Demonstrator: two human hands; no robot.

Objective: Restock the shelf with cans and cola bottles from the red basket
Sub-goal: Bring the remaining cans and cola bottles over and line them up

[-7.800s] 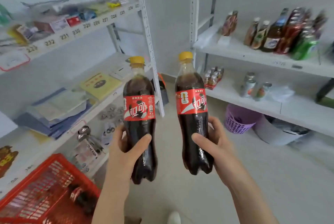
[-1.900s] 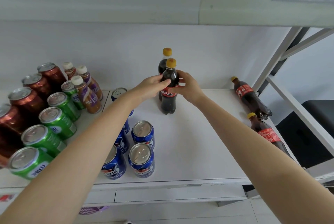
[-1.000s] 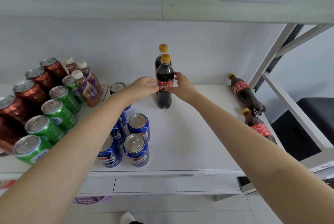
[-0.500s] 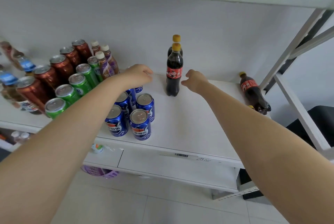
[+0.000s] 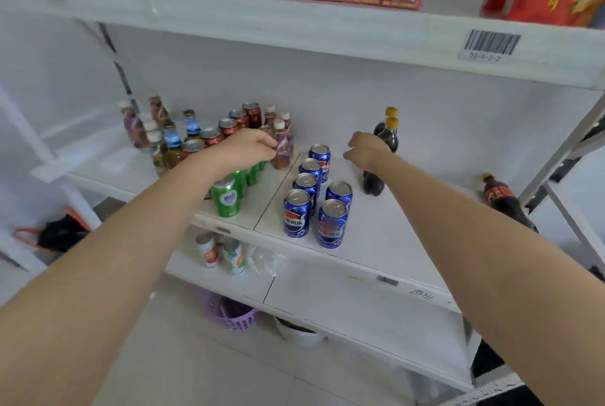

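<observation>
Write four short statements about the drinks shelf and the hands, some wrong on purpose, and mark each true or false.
1. Two cola bottles stand upright, one behind the other, near the back of the shelf. True.
2. The right hand grips a bottle. False: it holds nothing, and its fingers are loosely curled in front of the upright bottles.
3. The blue cans stand to the right of the green cans. True.
4. The lone cola bottle at the right end of the shelf stands upright. False: it lies on its side.
</observation>
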